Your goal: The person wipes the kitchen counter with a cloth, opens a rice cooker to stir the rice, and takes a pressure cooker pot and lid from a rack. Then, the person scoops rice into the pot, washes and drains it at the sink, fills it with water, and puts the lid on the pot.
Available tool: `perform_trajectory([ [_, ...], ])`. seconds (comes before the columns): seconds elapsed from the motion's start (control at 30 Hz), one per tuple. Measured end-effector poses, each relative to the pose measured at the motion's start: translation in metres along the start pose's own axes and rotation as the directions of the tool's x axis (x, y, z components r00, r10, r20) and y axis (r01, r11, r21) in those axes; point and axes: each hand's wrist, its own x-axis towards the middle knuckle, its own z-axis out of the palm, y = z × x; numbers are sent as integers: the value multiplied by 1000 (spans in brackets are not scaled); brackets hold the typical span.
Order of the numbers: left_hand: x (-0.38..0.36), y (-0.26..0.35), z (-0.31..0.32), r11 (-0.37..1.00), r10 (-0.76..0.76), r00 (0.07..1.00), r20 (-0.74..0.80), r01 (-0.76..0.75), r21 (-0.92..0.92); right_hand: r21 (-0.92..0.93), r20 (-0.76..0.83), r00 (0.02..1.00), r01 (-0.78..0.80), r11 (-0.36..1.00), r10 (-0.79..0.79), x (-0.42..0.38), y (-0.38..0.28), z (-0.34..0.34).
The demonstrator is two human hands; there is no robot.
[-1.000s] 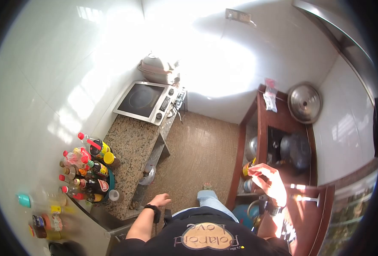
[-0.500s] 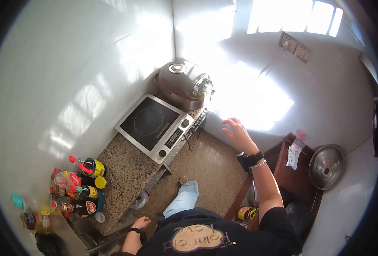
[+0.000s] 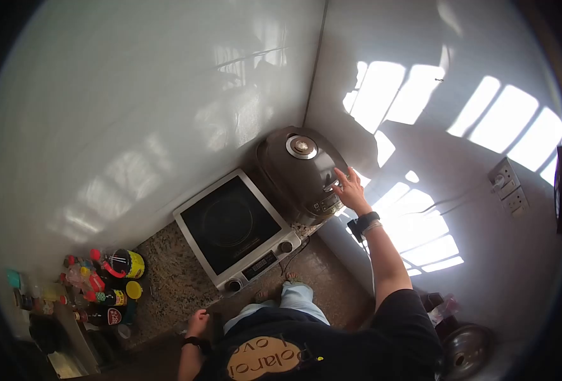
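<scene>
A dark brown rice cooker (image 3: 287, 171) sits in the corner with its lid down. My right hand (image 3: 352, 190), fingers apart, is at the front of that lid, by the latch and control panel; its fingertips appear to touch the cooker. On my right wrist are a black band with a small device and a bracelet. Low in front of my body, beside the counter edge, my left hand (image 3: 198, 322) hangs with its fingers curled in and nothing visible in them. An induction cooktop (image 3: 230, 219) with two knobs lies between the hands, its black glass bare.
Several sauce bottles (image 3: 123, 263) crowd the left end of the granite counter (image 3: 166, 273). Wall sockets (image 3: 508, 187) with a plugged-in cord are on the right wall. A round metal lid (image 3: 468, 350) stands at the lower right. Tiled walls close in the corner.
My right hand has moved from the air beside the cooktop to the front of the rice cooker. My view has turned toward the right. The left hand still hangs low.
</scene>
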Motion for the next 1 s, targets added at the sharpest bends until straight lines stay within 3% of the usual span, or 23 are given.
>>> perform_trajectory([
  [0.07,-14,1,24,999,1,998,-56,-4,-42,-21,17,996,93,995,-93,23,11,11],
  [0.17,-53,9,59,988,-139,981,-132,128,-91,56,95,986,130,990,-135,32,19,15],
  [0.2,-63,-3,77,979,-22,996,-90,40,201,59,88,984,150,987,-155,30,21,16],
  [0.27,-81,-19,119,882,63,998,-14,-49,469,84,45,976,208,974,-212,28,29,20],
  [0.3,-88,-26,147,926,-215,976,-34,215,311,102,6,969,244,964,-246,26,33,24],
  [0.33,-95,-33,173,864,-476,878,-51,478,157,101,22,968,245,964,-248,25,34,25],
  [0.37,-99,-31,186,846,-526,848,-62,529,64,77,11,969,244,967,-245,25,33,26],
  [0.53,-100,-25,242,967,-248,957,-152,234,-101,103,-5,958,285,953,-286,22,31,21],
  [0.6,-99,27,225,896,-398,915,-68,371,-244,125,-44,957,291,949,-287,22,30,19],
  [0.63,-105,87,205,845,-468,884,-25,439,-305,128,-41,953,303,944,-300,24,28,14],
  [0.7,-103,115,195,856,-455,886,-86,409,-316,167,-46,967,255,953,-251,25,21,0],
  [0.77,-100,114,198,868,-442,886,-143,381,-319,134,-71,951,308,942,-300,38,13,-19],
  [0.83,-89,81,211,795,-449,887,-103,345,-498,90,-79,939,342,935,-336,51,8,-39],
  [0.87,-98,104,206,852,-442,884,-151,361,-379,72,-136,908,408,910,-396,60,4,-48],
  [1.0,-100,95,220,877,-412,905,-109,361,-318,56,-249,811,558,828,-530,103,-14,-79],
])
